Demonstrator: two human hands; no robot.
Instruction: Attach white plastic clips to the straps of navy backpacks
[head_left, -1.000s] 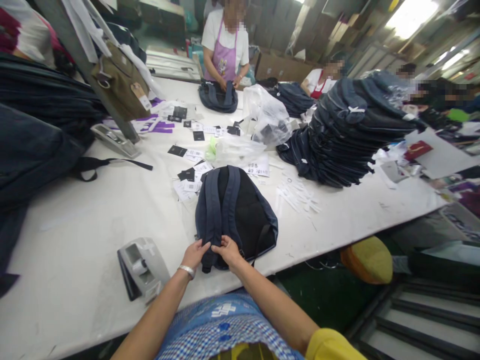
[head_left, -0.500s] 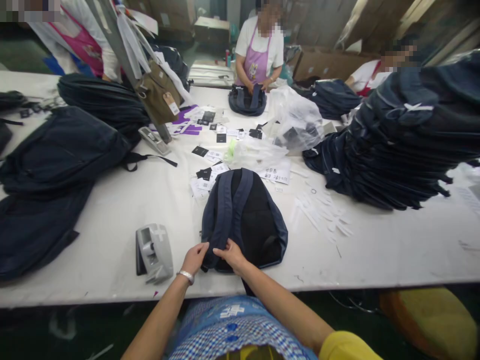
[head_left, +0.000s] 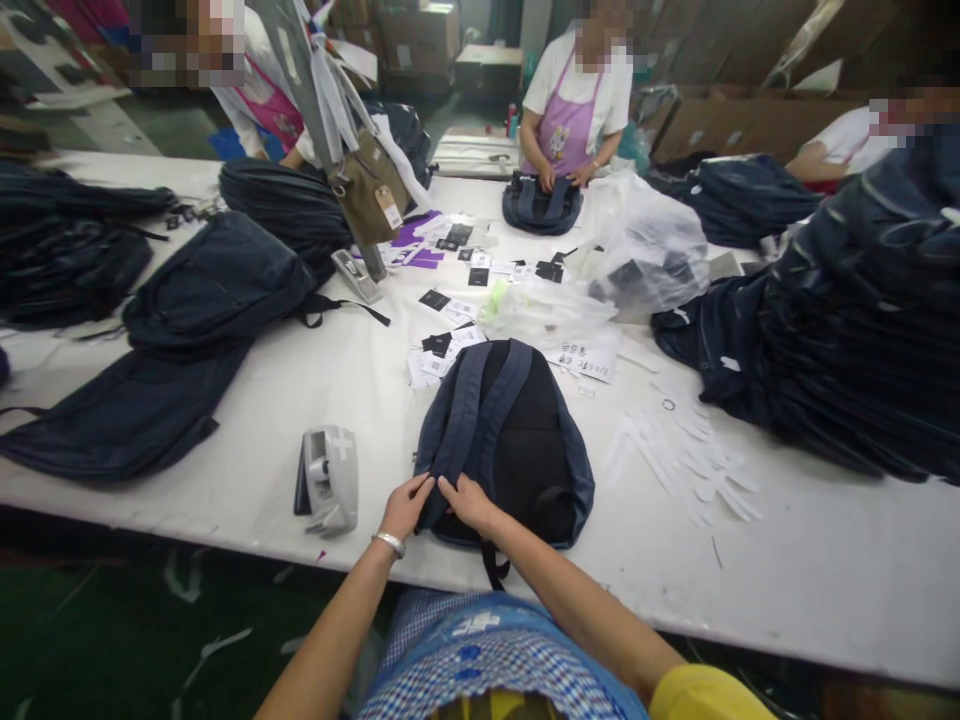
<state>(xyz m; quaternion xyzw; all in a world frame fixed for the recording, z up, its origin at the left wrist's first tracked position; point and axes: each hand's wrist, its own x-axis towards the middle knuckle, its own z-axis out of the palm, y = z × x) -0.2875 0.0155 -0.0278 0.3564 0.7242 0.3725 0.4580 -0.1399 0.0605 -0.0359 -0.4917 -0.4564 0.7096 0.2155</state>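
Observation:
A navy backpack [head_left: 525, 440] lies on the white table, its black back panel and two shoulder straps facing up. At its lower left corner, my left hand [head_left: 406, 505] pinches the lower end of a strap, and a silver bracelet circles that wrist. Close beside it, my right hand [head_left: 466, 500] grips the same strap, thumb and fingers pressed together. A thin black strap tail hangs from the bag's bottom over the table edge. Left of the bag stands a grey tape dispenser [head_left: 334, 480].
Navy bags are piled at the right [head_left: 847, 340] and left [head_left: 225, 280]. Beyond the backpack lie tags [head_left: 450, 345] and clear plastic bags [head_left: 645, 240]. A metal post [head_left: 300, 90] rises at the back left. A person [head_left: 574, 110] handles another bag across the table.
The view has turned left, so the scene sits further right. My hands have come closer together on the strap, and the strap tail shows more below the bag.

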